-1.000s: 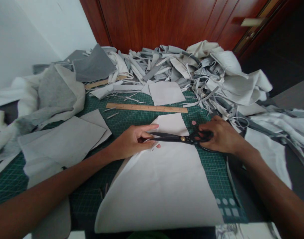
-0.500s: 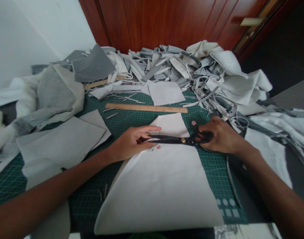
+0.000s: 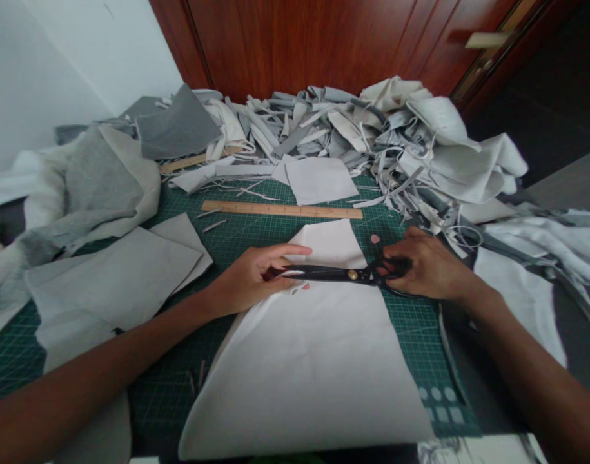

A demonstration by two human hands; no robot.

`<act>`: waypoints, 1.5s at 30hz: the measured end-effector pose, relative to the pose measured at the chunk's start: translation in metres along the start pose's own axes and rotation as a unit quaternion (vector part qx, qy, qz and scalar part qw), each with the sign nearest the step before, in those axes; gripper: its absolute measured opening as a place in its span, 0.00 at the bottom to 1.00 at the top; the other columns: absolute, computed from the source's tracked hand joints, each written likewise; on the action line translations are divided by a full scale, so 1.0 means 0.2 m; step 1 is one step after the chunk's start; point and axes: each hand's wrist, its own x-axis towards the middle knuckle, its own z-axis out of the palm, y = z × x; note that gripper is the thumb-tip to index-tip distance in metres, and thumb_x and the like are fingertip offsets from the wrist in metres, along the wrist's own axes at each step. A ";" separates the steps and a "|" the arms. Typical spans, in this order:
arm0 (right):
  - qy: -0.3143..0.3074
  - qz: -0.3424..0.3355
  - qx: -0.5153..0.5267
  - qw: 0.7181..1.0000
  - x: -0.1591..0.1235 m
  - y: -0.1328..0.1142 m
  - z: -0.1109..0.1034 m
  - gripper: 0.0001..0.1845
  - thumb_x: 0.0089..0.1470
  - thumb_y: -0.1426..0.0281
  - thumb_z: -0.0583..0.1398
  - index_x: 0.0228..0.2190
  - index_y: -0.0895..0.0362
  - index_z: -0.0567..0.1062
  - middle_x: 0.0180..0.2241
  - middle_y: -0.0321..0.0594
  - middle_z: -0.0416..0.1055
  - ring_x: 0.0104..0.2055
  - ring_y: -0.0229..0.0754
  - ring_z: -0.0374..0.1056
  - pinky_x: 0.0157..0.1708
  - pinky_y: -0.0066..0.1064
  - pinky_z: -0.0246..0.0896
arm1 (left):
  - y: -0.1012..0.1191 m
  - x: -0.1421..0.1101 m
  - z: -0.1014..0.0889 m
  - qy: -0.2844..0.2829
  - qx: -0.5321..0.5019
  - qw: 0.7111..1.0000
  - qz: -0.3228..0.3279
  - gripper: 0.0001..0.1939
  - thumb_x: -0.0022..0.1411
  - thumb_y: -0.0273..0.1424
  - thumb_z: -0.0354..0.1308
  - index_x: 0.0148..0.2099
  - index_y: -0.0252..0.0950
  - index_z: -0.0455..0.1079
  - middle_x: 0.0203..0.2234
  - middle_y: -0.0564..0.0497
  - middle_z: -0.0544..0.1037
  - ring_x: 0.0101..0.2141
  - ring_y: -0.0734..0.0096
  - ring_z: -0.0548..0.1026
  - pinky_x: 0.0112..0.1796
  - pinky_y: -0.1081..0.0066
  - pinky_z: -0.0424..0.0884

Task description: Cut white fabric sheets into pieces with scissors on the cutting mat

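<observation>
My right hand is shut on the finger loops of black tailor's shears, whose closed-up blades lie across a large white fabric sheet. The blades run left to right, and their tips reach the fingers of my left hand. That hand pinches the fabric close to the blade tips, with its index finger resting on top. The fabric is split along the line of the shears, and its upper part lies beyond them. The blades' lower edge is hidden by fabric.
The fabric lies on a green gridded cutting mat. A wooden ruler lies beyond it. Pale grey fabric pieces lie at left, a heap of scraps stands behind, and a wooden door closes the far side.
The shears' blades have closed from slightly open to nearly shut, and the fabric now lies split along them. My left hand has shifted slightly toward the blades.
</observation>
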 end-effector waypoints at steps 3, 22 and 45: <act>0.010 0.001 -0.002 1.000 0.01 -0.01 0.00 0.07 0.47 0.69 0.65 0.21 0.52 0.73 0.21 0.33 0.73 0.26 0.42 0.61 0.33 0.36 0.50 | 0.00 0.00 0.00 0.001 -0.018 1.000 0.000 0.28 0.63 0.37 0.67 0.63 0.33 0.70 0.39 0.45 0.85 0.33 0.65 0.82 0.31 0.74 0.72; 0.055 -0.003 -0.037 0.998 0.02 -0.04 0.03 0.10 0.50 0.66 0.64 0.20 0.53 0.72 0.18 0.34 0.69 0.24 0.41 0.57 0.31 0.35 0.48 | -0.01 0.00 -0.01 0.007 -0.017 1.000 0.007 0.27 0.65 0.36 0.66 0.62 0.32 0.69 0.41 0.45 0.85 0.36 0.65 0.83 0.33 0.74 0.74; 0.047 0.010 0.000 0.999 0.00 0.00 0.03 0.05 0.46 0.70 0.62 0.21 0.54 0.72 0.22 0.34 0.74 0.24 0.40 0.63 0.34 0.36 0.52 | 0.00 0.00 0.00 0.010 -0.103 0.994 -0.022 0.49 0.67 0.37 0.65 0.76 0.32 0.38 0.36 0.44 0.85 0.29 0.72 0.79 0.28 0.79 0.68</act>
